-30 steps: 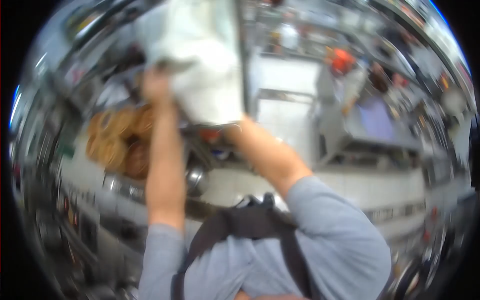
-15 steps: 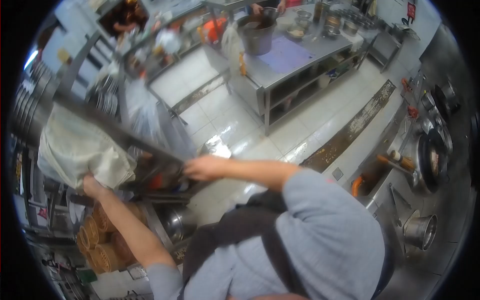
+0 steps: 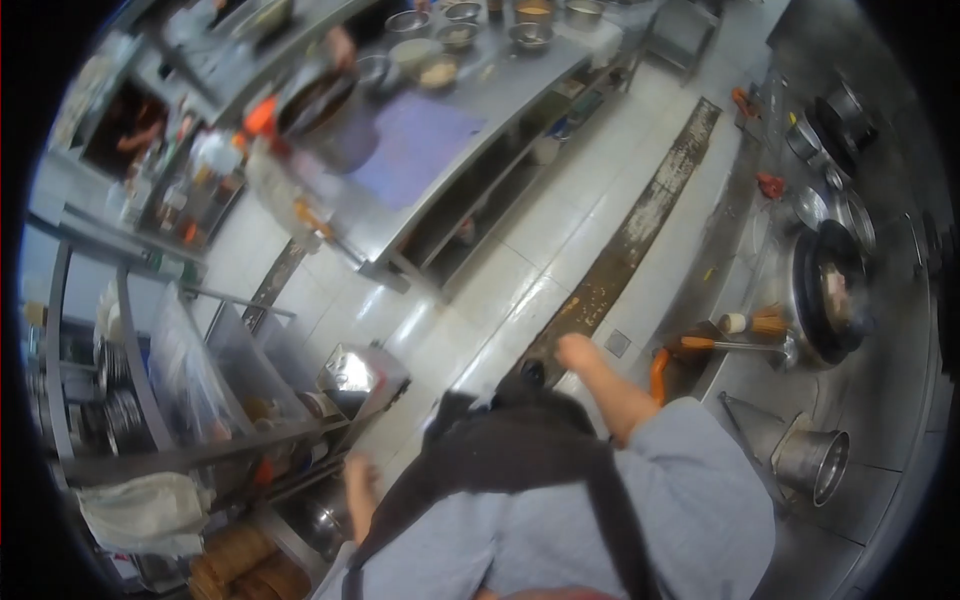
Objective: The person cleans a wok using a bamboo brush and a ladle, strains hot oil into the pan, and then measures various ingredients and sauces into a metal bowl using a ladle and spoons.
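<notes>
My left hand (image 3: 361, 482) hangs low beside the metal rack, blurred by motion, and nothing shows in it. My right hand (image 3: 577, 352) is out in front of my dark apron (image 3: 515, 455), above the floor, with its fingers curled in and no object visible. A pale cloth (image 3: 145, 513) drapes over the rail of the metal rack (image 3: 200, 455) at the lower left, apart from both hands. Bamboo steamers (image 3: 235, 562) sit below the cloth. Closest to my left hand is a shiny metal pot (image 3: 325, 515), partly hidden by the rack.
A steel worktable (image 3: 395, 225) bears a large pot (image 3: 335, 125), a purple mat (image 3: 420, 145) and several bowls; another person's hand (image 3: 341, 48) is there. To the right, the cooking line holds a black wok (image 3: 835, 290), a ladle (image 3: 745, 344) and a metal pot (image 3: 828, 468).
My left hand has let go of the cloth, which now hangs on the rack. My right hand has left the rack rail and swung right. The view has turned toward the worktable.
</notes>
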The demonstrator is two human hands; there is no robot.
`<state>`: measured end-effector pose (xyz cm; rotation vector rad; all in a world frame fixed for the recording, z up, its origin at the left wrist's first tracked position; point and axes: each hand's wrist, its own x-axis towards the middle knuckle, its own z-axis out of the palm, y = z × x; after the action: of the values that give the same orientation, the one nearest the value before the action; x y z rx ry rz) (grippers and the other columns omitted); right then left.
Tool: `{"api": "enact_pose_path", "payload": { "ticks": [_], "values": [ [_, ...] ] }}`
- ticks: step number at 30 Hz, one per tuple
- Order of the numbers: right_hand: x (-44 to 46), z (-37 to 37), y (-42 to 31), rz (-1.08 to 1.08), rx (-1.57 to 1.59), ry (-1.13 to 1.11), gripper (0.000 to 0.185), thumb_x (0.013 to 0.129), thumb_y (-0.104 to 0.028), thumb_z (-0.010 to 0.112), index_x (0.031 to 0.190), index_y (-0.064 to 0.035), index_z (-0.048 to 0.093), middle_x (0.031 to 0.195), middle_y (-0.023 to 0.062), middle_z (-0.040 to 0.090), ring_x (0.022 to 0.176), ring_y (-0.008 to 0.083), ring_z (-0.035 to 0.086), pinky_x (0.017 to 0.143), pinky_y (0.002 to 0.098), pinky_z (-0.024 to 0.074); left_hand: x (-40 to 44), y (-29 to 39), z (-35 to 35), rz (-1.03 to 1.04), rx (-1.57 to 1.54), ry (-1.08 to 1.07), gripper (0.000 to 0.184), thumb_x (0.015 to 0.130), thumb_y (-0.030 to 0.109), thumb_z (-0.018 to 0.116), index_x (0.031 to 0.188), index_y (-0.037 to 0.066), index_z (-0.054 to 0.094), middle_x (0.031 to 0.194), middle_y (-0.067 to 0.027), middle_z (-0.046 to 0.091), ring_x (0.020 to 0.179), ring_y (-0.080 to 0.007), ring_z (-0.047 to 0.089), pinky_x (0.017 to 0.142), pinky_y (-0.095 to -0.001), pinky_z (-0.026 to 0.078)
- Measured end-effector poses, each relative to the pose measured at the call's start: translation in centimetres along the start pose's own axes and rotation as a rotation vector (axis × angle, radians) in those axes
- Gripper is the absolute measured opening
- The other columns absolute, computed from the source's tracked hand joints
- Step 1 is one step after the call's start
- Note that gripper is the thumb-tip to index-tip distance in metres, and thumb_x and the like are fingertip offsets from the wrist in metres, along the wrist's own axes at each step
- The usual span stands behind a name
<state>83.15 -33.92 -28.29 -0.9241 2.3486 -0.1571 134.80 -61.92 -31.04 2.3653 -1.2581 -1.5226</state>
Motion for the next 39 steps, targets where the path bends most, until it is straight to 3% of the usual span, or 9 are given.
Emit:
{"api": "enact_pose_path", "payload": {
  "ticks": [3, 9, 13, 16, 18, 19, 23, 29, 39],
  "values": [
    [2.0, -2.8, -1.2, -0.175, 0.201, 0.213, 0.024, 0.074, -0.018, 0.06, 0.092, -0.0036, 0.065, 0.09, 0.0195, 0.065, 0.091, 0.0348, 0.061, 0.08, 0.0434, 0.0497, 2.7, -0.1, 13.0, 0.636, 0.654, -0.343, 0.052, 0.084, 0.033, 0.058, 0.126, 0.003, 0.05, 0.114, -0.0191, 0.059, 0.111, -0.0313, 0.054, 0.092, -0.0419, 0.043],
    [6.2, -7.8, -3.1, -0.203, 0.031, -0.069, 0.021, 0.076, -0.012, 0.055, 0.092, -0.0041, 0.067, 0.099, 0.0191, 0.064, 0.096, 0.034, 0.061, 0.084, 0.0427, 0.0485, -7.0, 23.8, 20.7, 0.837, 0.702, -0.329, 0.049, 0.086, 0.025, 0.059, 0.126, -0.002, 0.05, 0.124, -0.0201, 0.055, 0.115, -0.0292, 0.053, 0.098, -0.0381, 0.04],
    [8.7, -9.1, -5.8, -0.441, 0.104, -0.249, 0.024, 0.074, -0.02, 0.055, 0.087, -0.0055, 0.069, 0.09, 0.0176, 0.066, 0.087, 0.0333, 0.063, 0.074, 0.0423, 0.0517, -17.8, 40.3, 23.1, 1.0, -0.027, -0.442, 0.035, 0.09, 0.018, 0.055, 0.118, -0.003, 0.055, 0.112, -0.0132, 0.061, 0.107, -0.0208, 0.056, 0.094, -0.033, 0.043],
    [9.9, -13.8, -6.2, -0.344, -0.006, -0.332, 0.023, 0.075, -0.021, 0.057, 0.089, -0.0063, 0.069, 0.09, 0.0173, 0.066, 0.087, 0.0334, 0.064, 0.073, 0.0426, 0.0521, -33.0, 52.9, 24.0, 1.703, -0.305, -0.185, 0.025, 0.092, 0.015, 0.046, 0.103, -0.003, 0.06, 0.094, -0.01, 0.062, 0.085, -0.0169, 0.056, 0.078, -0.0296, 0.044],
    [10.0, -12.2, -4.2, -0.591, -0.091, -0.163, 0.024, 0.079, -0.021, 0.055, 0.086, -0.0029, 0.069, 0.088, 0.0159, 0.067, 0.085, 0.0298, 0.065, 0.073, 0.0409, 0.0522, -38.1, 59.4, 22.6, 1.913, -0.602, -0.638, 0.027, 0.091, 0.013, 0.043, 0.109, -0.003, 0.055, 0.094, -0.015, 0.062, 0.08, -0.0205, 0.057, 0.074, -0.029, 0.045],
    [12.8, -9.4, -2.6, -0.934, -0.178, 0.062, 0.026, 0.08, -0.022, 0.054, 0.088, -0.002, 0.068, 0.084, 0.0148, 0.068, 0.08, 0.0283, 0.066, 0.073, 0.0388, 0.0522, -40.5, 59.7, 23.3, 1.912, -0.67, -0.747, 0.026, 0.09, 0.012, 0.044, 0.108, -0.003, 0.056, 0.095, -0.0149, 0.063, 0.08, -0.0201, 0.058, 0.073, -0.0291, 0.046],
    [19.4, -9.3, -5.2, -0.677, -0.041, -0.336, 0.027, 0.078, -0.026, 0.058, 0.083, -0.0026, 0.069, 0.083, 0.0164, 0.067, 0.082, 0.031, 0.065, 0.073, 0.0409, 0.0517, -42.6, 63.7, 27.7, 1.828, -0.846, -0.842, 0.024, 0.086, 0.006, 0.052, 0.107, -0.002, 0.058, 0.098, -0.0144, 0.063, 0.079, -0.0187, 0.059, 0.069, -0.0294, 0.048],
    [21.0, -9.3, -3.5, -0.624, -0.011, -0.381, 0.024, 0.078, -0.027, 0.059, 0.076, -0.0058, 0.069, 0.078, 0.0171, 0.063, 0.08, 0.0348, 0.062, 0.07, 0.0432, 0.0501, -20.9, 57.8, 25.8, 1.343, -0.239, -0.272, 0.022, 0.085, 0.006, 0.061, 0.105, -0.002, 0.061, 0.094, -0.0117, 0.066, 0.083, -0.0183, 0.062, 0.076, -0.0294, 0.049],
    [17.4, -15.0, -12.1, -0.159, 0.164, -0.415, 0.021, 0.07, -0.014, 0.054, 0.078, 0.0006, 0.067, 0.083, 0.0201, 0.065, 0.081, 0.0348, 0.063, 0.07, 0.0431, 0.0508, 3.7, 43.5, 24.1, 1.771, 0.603, 0.317, 0.036, 0.089, 0.025, 0.052, 0.117, 0.003, 0.053, 0.125, -0.018, 0.049, 0.116, -0.0364, 0.046, 0.095, -0.0468, 0.035]
  ]
}}
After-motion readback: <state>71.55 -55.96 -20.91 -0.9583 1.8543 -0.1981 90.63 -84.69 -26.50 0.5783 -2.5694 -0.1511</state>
